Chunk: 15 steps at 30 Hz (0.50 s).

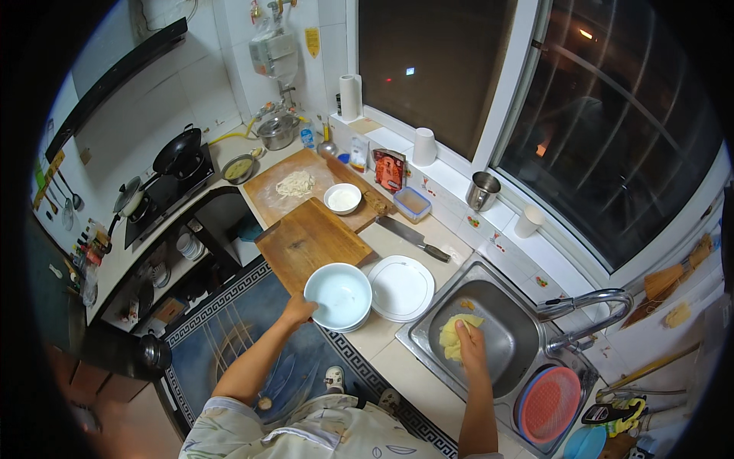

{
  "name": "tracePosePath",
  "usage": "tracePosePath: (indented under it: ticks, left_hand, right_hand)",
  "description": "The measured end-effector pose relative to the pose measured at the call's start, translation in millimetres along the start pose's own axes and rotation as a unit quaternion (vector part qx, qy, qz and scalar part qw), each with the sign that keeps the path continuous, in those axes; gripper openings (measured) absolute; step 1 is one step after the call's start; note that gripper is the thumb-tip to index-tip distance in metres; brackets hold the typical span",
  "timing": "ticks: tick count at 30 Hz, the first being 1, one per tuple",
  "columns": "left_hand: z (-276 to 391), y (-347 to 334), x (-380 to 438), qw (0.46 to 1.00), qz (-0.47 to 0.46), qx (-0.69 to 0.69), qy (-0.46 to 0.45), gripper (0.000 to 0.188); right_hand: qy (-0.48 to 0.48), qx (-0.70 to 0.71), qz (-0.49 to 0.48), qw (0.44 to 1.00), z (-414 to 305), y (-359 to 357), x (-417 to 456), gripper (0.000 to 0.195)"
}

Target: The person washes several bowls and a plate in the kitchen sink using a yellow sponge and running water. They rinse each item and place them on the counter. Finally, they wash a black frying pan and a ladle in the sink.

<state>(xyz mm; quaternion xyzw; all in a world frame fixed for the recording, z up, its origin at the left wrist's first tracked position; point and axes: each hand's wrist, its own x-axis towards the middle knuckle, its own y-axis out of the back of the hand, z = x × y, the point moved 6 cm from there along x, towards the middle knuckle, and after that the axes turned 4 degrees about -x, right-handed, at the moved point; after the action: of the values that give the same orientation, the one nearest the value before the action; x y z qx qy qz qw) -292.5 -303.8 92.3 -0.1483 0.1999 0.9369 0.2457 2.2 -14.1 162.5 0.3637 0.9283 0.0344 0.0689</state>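
My left hand (303,310) grips the rim of a pale blue-white bowl (339,295), which seems to sit on another bowl at the counter's front edge. Just right of it lies a stack of white plates (402,288). Over the stainless steel sink basin (510,338), my right hand (471,338) holds a crumpled yellow cloth (453,338). A small orange-yellow scrap (467,303) lies in the sink near the cloth. Behind the bowl, a wooden cutting board (312,244) partly covers a larger floured board (266,192).
A cleaver (401,229) lies behind the plates. On the floured board are a dough-like heap (296,183) and a small white bowl (343,198). The faucet (585,310) arches over the sink's right side. Colanders (550,404) stand at its near corner.
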Motion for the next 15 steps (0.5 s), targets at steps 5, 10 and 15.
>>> tracePosePath:
  ticks: [5, 10, 15]
  left_hand:
    - [-19.4, -3.0, 6.5, 0.995, 0.01, 0.079, 0.067, 0.022]
    - [-36.8, -8.1, 21.6, 0.992, 0.023, 0.101, 0.076, 0.021]
    - [-28.2, -6.7, 15.2, 0.992, 0.03, 0.104, 0.058, 0.038]
  right_hand:
    - [-0.099, 0.035, -0.016, 0.994, 4.9, 3.1, 4.3, 0.025]
    - [0.001, -0.087, -0.008, 0.996, 8.6, -18.6, 28.0, 0.021]
    - [0.143, -0.153, 0.009, 0.978, -5.6, -66.3, 79.8, 0.034]
